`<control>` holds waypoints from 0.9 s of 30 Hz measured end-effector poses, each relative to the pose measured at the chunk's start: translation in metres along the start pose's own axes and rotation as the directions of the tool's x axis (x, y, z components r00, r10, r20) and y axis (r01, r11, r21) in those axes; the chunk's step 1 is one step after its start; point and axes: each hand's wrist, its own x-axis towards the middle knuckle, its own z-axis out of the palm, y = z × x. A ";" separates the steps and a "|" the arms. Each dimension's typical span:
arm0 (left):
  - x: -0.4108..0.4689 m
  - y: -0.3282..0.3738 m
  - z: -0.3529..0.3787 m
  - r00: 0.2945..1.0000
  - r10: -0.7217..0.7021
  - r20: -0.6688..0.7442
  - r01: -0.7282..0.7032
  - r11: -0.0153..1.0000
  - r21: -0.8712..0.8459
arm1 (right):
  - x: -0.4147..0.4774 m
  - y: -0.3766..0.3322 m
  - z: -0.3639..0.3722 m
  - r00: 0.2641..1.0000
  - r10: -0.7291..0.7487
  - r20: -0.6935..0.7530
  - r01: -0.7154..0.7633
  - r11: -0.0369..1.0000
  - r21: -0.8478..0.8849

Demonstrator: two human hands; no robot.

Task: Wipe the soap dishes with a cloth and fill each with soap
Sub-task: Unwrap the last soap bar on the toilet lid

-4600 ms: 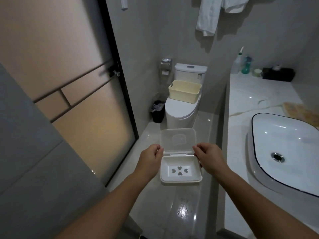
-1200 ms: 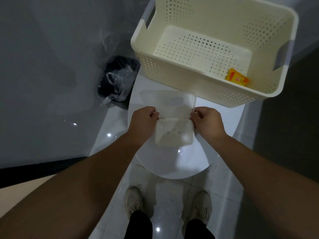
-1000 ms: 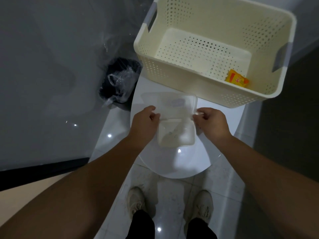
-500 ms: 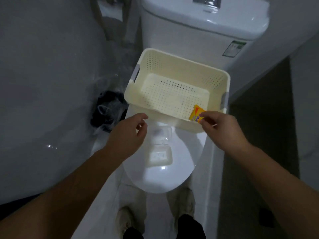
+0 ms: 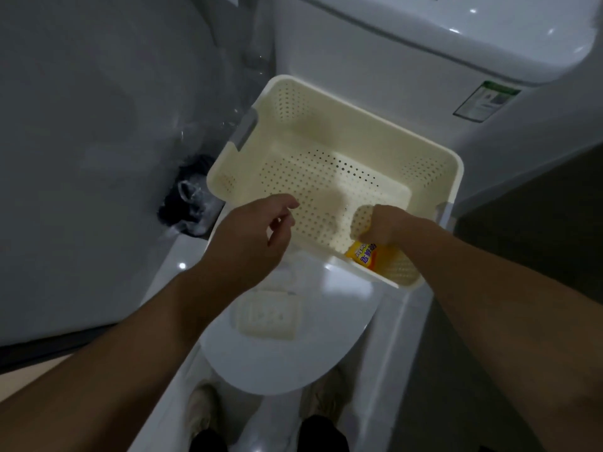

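Observation:
A white soap dish (image 5: 267, 318) with its clear lid flipped open lies on the closed toilet lid (image 5: 287, 360), and neither hand touches it. My right hand (image 5: 380, 225) reaches down into the cream perforated basket (image 5: 326, 132), its fingers closing on a yellow-orange wrapped soap packet (image 5: 367, 254) in the basket's near right corner. My left hand (image 5: 251, 243) hovers over the basket's near rim with fingers loosely curled, holding nothing, and it hides part of the dish's lid.
The basket stands on the toilet seat against the white cistern (image 5: 424, 53). A black bin with a plastic liner (image 5: 189, 203) sits on the floor at the left by the grey wall. My shoes (image 5: 200, 415) stand at the toilet's front.
Both hands let go of the soap dish, which now lies on the toilet lid. My right hand went down into the basket onto the soap packet; the left hand rose over the basket's rim.

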 end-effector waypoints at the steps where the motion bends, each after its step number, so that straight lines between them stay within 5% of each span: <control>1: 0.002 -0.001 0.002 0.999 0.037 -0.002 -0.037 0.999 0.011 | 0.005 0.002 0.002 0.999 -0.012 0.032 0.013 1.000 -0.010; 13: 0.013 -0.003 0.014 0.996 0.088 -0.022 -0.089 0.995 -0.052 | 0.032 0.017 0.021 0.999 0.010 -0.052 -0.008 0.999 0.051; 19: 0.013 0.000 0.016 0.995 0.099 -0.015 -0.100 0.994 -0.053 | 0.029 0.018 0.017 1.000 -0.013 0.028 0.006 0.971 0.237; 27: 0.013 0.005 0.020 1.000 0.007 -0.020 -0.009 0.992 -0.126 | 0.021 0.026 0.006 0.996 0.005 -0.086 0.042 0.845 0.533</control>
